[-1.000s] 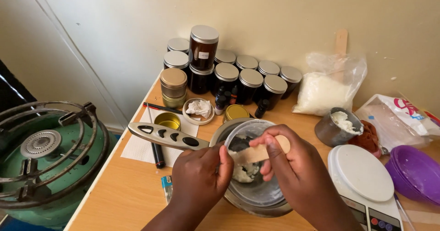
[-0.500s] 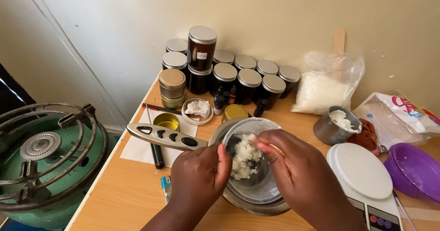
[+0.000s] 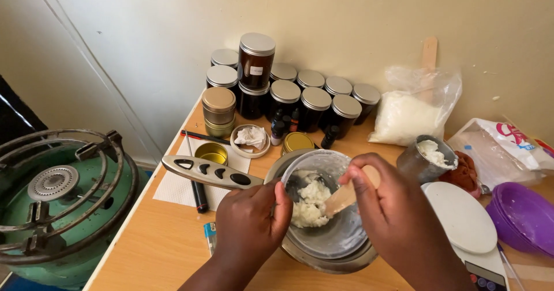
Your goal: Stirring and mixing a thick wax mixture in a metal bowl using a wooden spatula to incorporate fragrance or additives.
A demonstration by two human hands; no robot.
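Left hand (image 3: 251, 222) grips the near-left rim of the glass bowl (image 3: 340, 239), thumb hooked over the edge, fingers clamped on the wall outside. Right hand (image 3: 398, 216) has fingers pinched tight on a flat wooden stick (image 3: 345, 197), tip dug into the white waxy lump (image 3: 311, 201) in the bowl's middle. Glass bowl sits inside a bigger steel bowl (image 3: 323, 261), dead centre of the table, near edge.

Risks, as I read it: glass bowl isn't fixed in the steel one, so a hard push w/ the stick could rock or slide it; the left grip is the only brake. Lump looks stiff, so bits could flick over the rim. Silver tool w/ black holes (image 3: 210, 172) lies at 9 o'clock, close to the left wrist, so an elbow nudge could knock it.

Surface: light wooden tabletop (image 3: 156, 245), crowded. Dark lidded jars (image 3: 300, 97) at 12, bag of white flakes (image 3: 407, 115) at 1, white scale (image 3: 461, 216) and purple bowl (image 3: 522, 219) at 3. Green gas burner (image 3: 52, 198) off the table at 9. Plain cream wall (image 3: 346, 19) behind.
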